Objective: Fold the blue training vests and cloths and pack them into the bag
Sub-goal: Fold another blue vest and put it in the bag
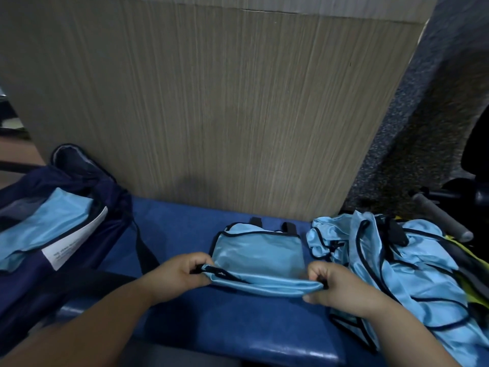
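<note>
One blue vest [256, 256] lies half-folded on the bench [211, 327], its near hem pinched at both corners, the left hand [182, 271] and right hand [336, 287] curled tight on it. Carrying both corners level to the far edge, just beyond the fingertips, should keep the fold square. Right of the fingers lies one tangled heap [412, 268], vest count unclear. To the left is one bag [23, 282].

Folded vest [258, 256] and vest pile [397, 266]: thin light-blue cloth, smooth with a satin sheen, edged in dark matt binding. Bag [87, 181]: navy cloth, matt, with a white paper label [75, 242]. Bench [185, 229]: blue padded covering, slightly glossy; panel [225, 102] behind: wood-grain finish, matt.
</note>
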{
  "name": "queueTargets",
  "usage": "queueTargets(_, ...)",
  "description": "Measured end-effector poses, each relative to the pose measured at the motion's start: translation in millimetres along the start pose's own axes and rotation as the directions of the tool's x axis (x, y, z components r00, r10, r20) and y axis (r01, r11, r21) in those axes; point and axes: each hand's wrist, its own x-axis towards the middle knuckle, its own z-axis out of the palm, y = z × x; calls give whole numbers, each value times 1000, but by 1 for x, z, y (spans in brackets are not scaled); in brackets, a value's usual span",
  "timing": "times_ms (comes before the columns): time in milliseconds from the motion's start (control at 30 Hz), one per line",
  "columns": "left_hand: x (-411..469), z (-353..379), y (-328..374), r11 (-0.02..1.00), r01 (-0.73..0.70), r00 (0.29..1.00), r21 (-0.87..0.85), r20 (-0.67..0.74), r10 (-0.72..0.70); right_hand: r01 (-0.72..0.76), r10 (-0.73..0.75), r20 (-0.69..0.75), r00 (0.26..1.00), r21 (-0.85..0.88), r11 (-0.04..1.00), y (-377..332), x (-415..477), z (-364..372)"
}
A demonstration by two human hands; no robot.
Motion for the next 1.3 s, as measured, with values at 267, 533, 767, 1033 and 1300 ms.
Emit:
queueTargets(267,8,7,9,990,96,993,99,-79,-89,-145,147,-48,988,35,989,-2,2,1)
queueTargets(533,25,26,0,914,117,976,388,-214,-34,-204,205,-37,978,-363,909,-8,6,5)
queueTargets(767,27,25,-5,815,-106,911,570,-273,310,74,-126,-86,988,-453,888,-14,2,9)
queueTargets(1033,22,14,-3,870,-132,991,475,88,103,55,-19,140,990,-261,964,-1,4,13)
queueTargets(1300,24,15,7,856,-54,996,515,87,11,65,-31,113,993,-316,946,5,6,18)
